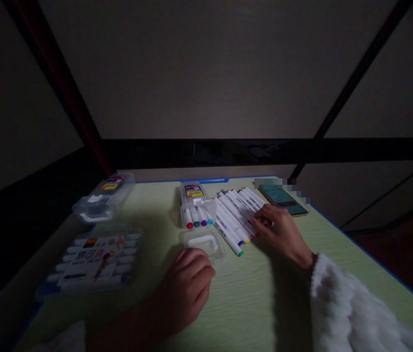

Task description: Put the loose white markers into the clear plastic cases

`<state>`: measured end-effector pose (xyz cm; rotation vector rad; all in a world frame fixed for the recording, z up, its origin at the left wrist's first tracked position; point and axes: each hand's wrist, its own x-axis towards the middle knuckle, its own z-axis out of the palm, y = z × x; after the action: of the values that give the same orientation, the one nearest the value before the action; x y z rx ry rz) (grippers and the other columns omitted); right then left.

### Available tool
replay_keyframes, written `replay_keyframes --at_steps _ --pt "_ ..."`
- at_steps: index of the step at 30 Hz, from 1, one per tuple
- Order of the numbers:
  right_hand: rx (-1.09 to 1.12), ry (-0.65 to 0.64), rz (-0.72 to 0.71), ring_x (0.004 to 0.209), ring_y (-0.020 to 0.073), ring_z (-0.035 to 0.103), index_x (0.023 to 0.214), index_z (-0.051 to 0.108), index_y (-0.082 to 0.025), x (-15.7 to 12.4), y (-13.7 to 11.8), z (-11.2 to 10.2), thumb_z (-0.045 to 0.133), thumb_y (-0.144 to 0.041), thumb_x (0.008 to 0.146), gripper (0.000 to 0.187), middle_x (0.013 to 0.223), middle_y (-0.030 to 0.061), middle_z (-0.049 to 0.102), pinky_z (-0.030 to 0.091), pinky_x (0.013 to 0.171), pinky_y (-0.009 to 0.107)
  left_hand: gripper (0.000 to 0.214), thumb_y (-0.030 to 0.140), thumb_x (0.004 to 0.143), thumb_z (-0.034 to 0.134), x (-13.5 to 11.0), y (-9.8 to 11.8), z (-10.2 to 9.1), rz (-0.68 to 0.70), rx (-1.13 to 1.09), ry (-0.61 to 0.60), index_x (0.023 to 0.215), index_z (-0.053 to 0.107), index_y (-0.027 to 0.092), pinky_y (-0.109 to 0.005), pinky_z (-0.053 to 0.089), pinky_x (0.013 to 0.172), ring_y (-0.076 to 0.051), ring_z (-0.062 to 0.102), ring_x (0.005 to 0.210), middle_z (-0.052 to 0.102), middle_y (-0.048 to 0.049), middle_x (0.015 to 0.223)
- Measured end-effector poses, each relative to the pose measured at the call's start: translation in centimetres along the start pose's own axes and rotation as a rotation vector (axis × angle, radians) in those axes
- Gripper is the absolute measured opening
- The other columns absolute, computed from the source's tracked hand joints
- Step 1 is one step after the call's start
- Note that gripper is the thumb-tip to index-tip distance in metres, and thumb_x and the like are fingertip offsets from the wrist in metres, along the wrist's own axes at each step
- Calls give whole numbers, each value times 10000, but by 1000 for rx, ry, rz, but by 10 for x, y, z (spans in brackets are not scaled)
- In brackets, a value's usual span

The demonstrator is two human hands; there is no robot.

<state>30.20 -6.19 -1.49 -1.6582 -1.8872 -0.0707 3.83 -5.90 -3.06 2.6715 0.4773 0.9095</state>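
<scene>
My right hand [283,232] lies on a row of white markers [236,215] spread on the pale green table [250,298], its fingers bent onto the nearest ones. My left hand [186,283] rests on the table with curled fingers, just in front of a clear plastic lid [203,243] and touching its near edge. Behind the lid stands an open clear marker box [197,205] holding a few markers with coloured caps toward me.
A closed clear marker box [104,198] lies at the far left. A flat pack of markers [94,259] sits nearer on the left. A phone [283,199] lies at the far right corner. Dark rails and a wall stand behind the table.
</scene>
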Motion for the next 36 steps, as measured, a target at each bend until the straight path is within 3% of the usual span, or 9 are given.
replay_keyframes --at_steps 4,9,23,36 --pt "-32 -90 -51 632 154 519 653 568 -171 -2 -20 9 509 -273 813 198 674 29 564 326 629 289 171 56 823 437 0 0 0 5 3 -1 810 578 151 -315 415 781 -180 489 859 590 -39 802" --pt "-93 -203 15 736 192 541 715 558 -175 -3 -32 18 530 -283 790 135 754 36 579 304 694 324 172 49 818 439 0 0 -1 2 -3 -12 819 579 149 -318 416 782 -181 491 860 589 -41 802" --pt "-115 -302 67 852 224 512 739 551 -180 -6 -40 22 539 -307 789 136 843 52 539 312 748 354 165 46 820 445 1 0 0 8 1 -9 828 576 145 -316 419 789 -184 484 871 590 -46 817" --pt "-186 -334 6 896 242 493 767 548 -170 -7 -42 21 507 -311 790 149 898 83 503 322 758 378 176 57 817 440 2 2 -2 19 40 -17 828 591 147 -309 430 784 -181 489 861 591 -47 801"
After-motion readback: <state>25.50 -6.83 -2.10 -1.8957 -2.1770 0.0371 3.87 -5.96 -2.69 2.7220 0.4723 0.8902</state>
